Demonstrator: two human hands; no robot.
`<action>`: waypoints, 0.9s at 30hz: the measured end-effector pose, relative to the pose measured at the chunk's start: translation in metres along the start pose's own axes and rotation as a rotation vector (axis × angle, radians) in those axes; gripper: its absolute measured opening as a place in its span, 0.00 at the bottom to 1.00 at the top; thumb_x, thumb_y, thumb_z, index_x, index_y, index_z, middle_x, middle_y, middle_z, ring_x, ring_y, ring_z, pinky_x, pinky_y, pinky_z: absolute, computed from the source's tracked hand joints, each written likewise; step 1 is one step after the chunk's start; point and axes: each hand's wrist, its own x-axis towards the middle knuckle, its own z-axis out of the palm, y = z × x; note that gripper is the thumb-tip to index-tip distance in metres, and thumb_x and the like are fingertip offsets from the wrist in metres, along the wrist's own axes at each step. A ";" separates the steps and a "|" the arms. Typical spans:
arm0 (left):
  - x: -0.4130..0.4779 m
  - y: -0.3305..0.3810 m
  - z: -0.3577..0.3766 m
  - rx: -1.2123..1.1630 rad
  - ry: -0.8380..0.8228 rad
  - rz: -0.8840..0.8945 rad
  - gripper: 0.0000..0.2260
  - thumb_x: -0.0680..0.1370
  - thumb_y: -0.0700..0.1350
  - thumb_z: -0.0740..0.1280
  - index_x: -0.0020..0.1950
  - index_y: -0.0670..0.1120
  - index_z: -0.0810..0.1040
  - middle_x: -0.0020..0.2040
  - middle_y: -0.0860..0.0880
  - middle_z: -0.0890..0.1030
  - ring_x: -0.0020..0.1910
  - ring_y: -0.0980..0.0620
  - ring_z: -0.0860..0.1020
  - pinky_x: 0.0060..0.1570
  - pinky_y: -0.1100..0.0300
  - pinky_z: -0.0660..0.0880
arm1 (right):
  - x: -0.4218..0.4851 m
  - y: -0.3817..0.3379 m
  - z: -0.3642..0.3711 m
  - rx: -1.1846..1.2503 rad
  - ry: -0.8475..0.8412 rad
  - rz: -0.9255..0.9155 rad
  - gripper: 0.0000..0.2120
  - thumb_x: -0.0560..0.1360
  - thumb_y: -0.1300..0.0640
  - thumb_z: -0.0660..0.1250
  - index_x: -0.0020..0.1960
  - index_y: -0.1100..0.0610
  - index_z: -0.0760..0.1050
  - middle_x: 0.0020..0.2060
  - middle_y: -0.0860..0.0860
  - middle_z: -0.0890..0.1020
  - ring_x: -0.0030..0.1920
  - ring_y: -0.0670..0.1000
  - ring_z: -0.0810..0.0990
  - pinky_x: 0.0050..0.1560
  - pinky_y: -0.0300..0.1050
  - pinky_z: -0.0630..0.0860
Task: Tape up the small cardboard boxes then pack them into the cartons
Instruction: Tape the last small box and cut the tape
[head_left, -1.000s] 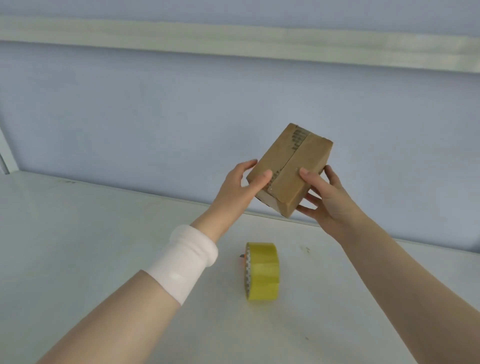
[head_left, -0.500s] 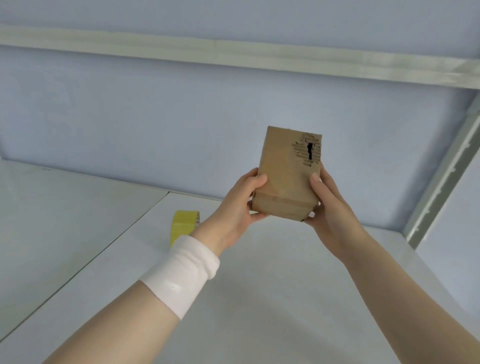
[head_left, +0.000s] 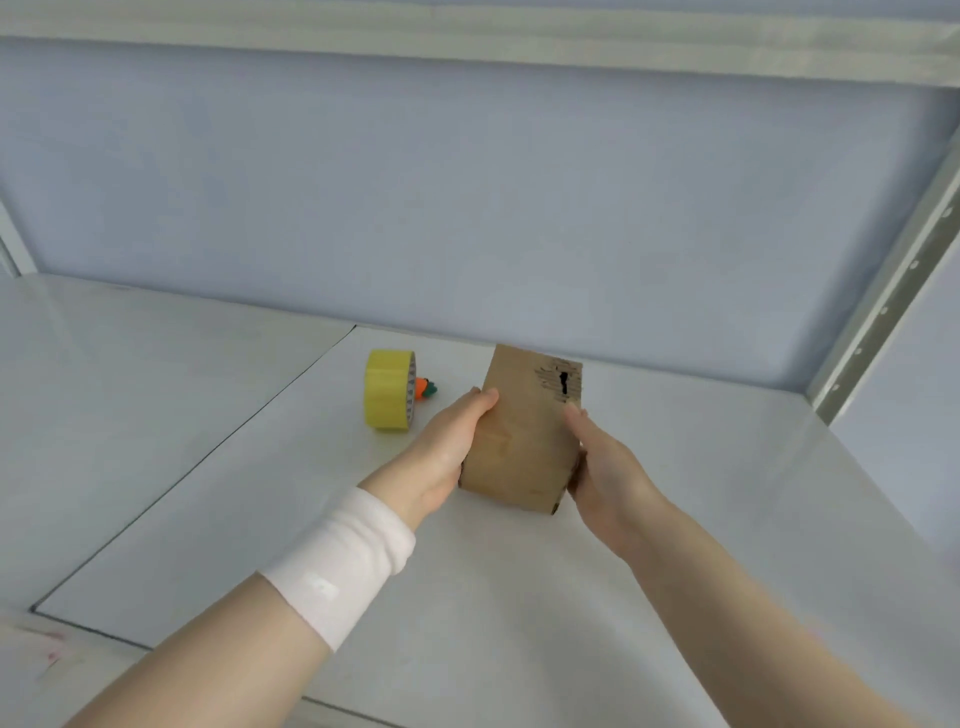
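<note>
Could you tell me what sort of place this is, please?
Most likely a packing workbench: a plain white tabletop with a blue back panel and a perforated metal upright, and on it a roll of yellow tape near the small cardboard box being held.

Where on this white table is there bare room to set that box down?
Bare white table right of the right hand, toward the grey post, and nearer than the brown cardboard box. Crowded beyond the left hand: yellow tape roll and orange object.

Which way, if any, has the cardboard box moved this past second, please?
Yes: the cardboard box came down, from above the tape roll to beside it.
</note>
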 end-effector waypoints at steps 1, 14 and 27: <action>-0.002 -0.005 -0.003 0.000 0.009 -0.040 0.12 0.81 0.51 0.58 0.54 0.46 0.78 0.44 0.51 0.85 0.42 0.56 0.83 0.42 0.62 0.78 | -0.002 0.006 0.004 0.038 -0.002 0.021 0.26 0.81 0.48 0.55 0.76 0.53 0.55 0.69 0.48 0.70 0.68 0.47 0.70 0.68 0.48 0.67; -0.006 0.020 -0.029 0.643 0.347 0.568 0.19 0.80 0.47 0.61 0.70 0.44 0.67 0.67 0.48 0.72 0.67 0.51 0.68 0.65 0.65 0.60 | -0.008 -0.004 0.005 -0.223 0.259 0.039 0.28 0.79 0.44 0.58 0.75 0.52 0.58 0.73 0.46 0.63 0.70 0.47 0.64 0.67 0.44 0.59; 0.034 0.039 -0.131 1.038 0.246 0.739 0.10 0.78 0.53 0.62 0.47 0.47 0.78 0.46 0.55 0.80 0.49 0.50 0.77 0.52 0.56 0.68 | 0.061 -0.050 0.108 -0.784 0.354 -0.188 0.23 0.79 0.46 0.57 0.71 0.52 0.64 0.69 0.50 0.69 0.72 0.54 0.61 0.71 0.52 0.59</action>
